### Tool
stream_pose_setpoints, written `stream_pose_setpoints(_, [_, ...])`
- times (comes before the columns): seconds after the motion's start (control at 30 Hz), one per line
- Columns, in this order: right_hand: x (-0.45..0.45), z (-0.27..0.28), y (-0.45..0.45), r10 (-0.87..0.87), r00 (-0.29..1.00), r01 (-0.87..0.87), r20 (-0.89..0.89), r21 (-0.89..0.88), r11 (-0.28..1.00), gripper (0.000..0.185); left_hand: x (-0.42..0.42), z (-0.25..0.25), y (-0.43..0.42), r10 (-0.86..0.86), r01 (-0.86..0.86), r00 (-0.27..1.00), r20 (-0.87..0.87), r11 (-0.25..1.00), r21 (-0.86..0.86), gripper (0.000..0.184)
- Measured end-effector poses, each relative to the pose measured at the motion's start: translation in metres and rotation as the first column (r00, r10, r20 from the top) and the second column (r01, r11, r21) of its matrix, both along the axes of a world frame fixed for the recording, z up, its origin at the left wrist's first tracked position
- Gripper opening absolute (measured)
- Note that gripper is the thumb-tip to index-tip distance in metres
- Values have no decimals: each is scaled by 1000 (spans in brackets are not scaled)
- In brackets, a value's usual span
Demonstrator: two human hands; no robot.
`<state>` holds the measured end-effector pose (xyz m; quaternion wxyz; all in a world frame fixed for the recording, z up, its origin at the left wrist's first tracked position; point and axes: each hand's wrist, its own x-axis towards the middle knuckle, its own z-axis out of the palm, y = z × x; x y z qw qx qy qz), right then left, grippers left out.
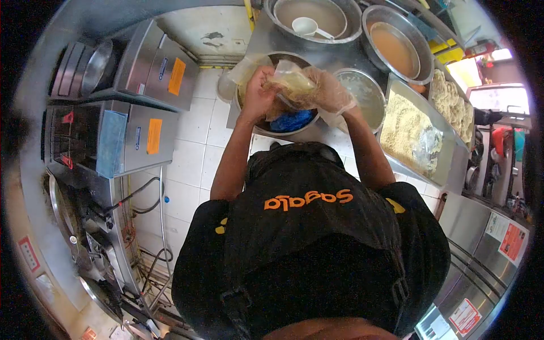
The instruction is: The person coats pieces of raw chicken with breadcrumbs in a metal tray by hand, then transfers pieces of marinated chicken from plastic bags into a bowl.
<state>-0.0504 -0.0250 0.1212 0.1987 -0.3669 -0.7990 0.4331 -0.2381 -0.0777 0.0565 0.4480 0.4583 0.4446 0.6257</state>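
My left hand [261, 90], bare, is closed on the left side of a clear plastic bag [292, 78] with something yellowish and crumbly in or on it. My right hand [330, 94] wears a loose clear plastic glove and has its fingers closed on the bag's other side. Both hands are above a large metal bowl [247, 116] on the counter. Inside the bowl, just below my hands, is crumpled blue plastic [290, 120]. What else the bowl contains is mostly hidden by the hands and bag.
A metal basin with a white scoop [306, 25] stands at the back, beside a bowl of orange-brown liquid [392, 50]. On the right are another metal bowl [371, 96], a tray of pale crumbs [405, 124] and a tray of coated pieces [451, 105]. Steel appliances [150, 136] stand left.
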Motion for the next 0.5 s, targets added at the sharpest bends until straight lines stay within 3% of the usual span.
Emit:
stream_pose_setpoints(0.03, [1, 7, 2, 43, 998, -47, 46, 91, 995, 30, 2, 7, 0, 3, -3, 1000, -2, 999, 39, 22])
stream_pose_setpoints(0.1, [0, 22, -1, 39, 999, -40, 34, 28, 999, 29, 2, 21, 1, 9, -7, 1000, -9, 993, 115, 23])
stream_pose_setpoints(0.13, [0, 26, -3, 38, 999, -38, 29, -3, 999, 28, -7, 19, 4, -63, 97, 969, -237, 986, 135, 24])
stream_pose_setpoints(0.2, [6, 5, 5, 42, 985, -37, -168, 30, 999, 33, -29, 11, 12, -165, 297, 748, -643, 950, 101, 28])
stream_pose_setpoints(0.23, [6, -4, 6, 47, 963, -36, -265, 48, 998, 36, -29, 9, 9, -203, 282, 793, -575, 958, 51, 28])
stream_pose_setpoints(0.3, [-3, -17, 0, -210, 836, 187, -507, -95, 978, 33, -24, 7, 8, -259, 267, 867, -425, 963, -43, 30])
stream_pose_setpoints(0.37, [-3, -23, -10, -255, 810, 224, -528, -123, 967, 34, -16, 2, 3, -160, 144, 952, -260, 986, -79, 29])
stream_pose_setpoints(0.4, [-1, -23, -12, -165, 877, 157, -451, -57, 986, 35, -14, 1, 6, -100, 84, 979, -178, 992, -98, 28])
stream_pose_setpoints(0.43, [0, -23, -13, -79, 928, 84, -363, 0, 996, 37, -13, 0, 9, -67, 58, 982, -175, 997, -55, 28])
stream_pose_setpoints(0.5, [-7, -20, -16, -43, 934, 48, -356, 4, 999, 41, -5, 0, 14, -5, 9, 988, -156, 1000, 26, 27])
